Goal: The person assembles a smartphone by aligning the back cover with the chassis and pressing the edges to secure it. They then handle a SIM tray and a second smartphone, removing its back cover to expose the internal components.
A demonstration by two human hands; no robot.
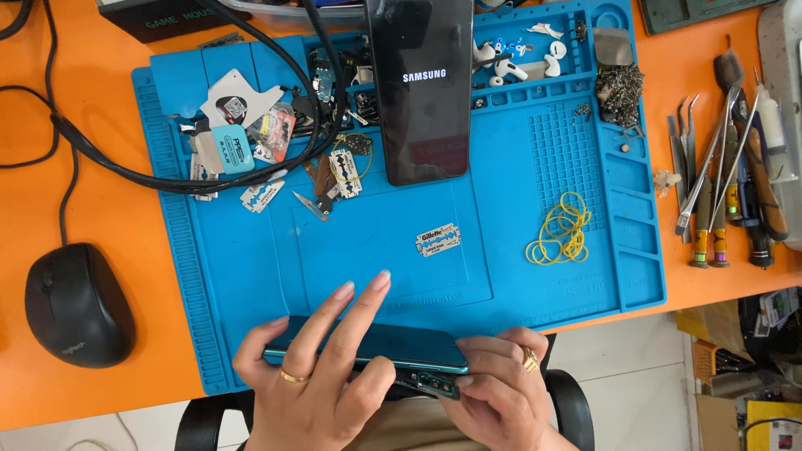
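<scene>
— That teal phone back cover (393, 344)?
— Glossy, smooth plastic or glass; can't tell which.
— The blue work mat (518, 276)?
— Matt, rubbery, with ribbed edges.
— The razor blade (439, 240)?
— Thin shiny metal. The orange tabletop (109, 209) looks smooth.

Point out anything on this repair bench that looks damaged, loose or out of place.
Bare razor blades lie loose on the blue mat: one in the middle, more by the black cables. Both hands, left and right, hold a teal phone whose underside shows exposed parts. Yellow rubber bands lie in a scattered heap.
</scene>
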